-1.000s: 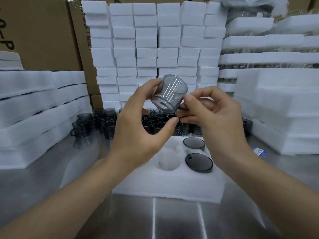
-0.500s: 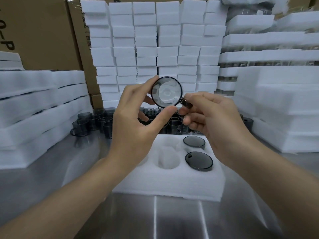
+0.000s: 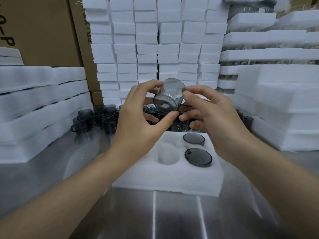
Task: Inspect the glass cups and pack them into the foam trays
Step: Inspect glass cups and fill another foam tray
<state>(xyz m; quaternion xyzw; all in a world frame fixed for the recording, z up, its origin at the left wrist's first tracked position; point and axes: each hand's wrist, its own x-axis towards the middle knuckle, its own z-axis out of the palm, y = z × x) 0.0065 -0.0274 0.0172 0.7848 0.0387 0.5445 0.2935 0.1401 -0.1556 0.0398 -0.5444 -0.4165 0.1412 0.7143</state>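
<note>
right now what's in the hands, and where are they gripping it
A smoky grey glass cup, tilted in the air above the foam tray. The left hand pinches its sides between thumb and fingers; the right hand grips its right side, apparently at the handle.

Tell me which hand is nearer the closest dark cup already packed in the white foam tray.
Right. The right hand hovers just above and behind that dark cup; the left hand is up and well to its left.

Cardboard boxes behind steel table
</note>
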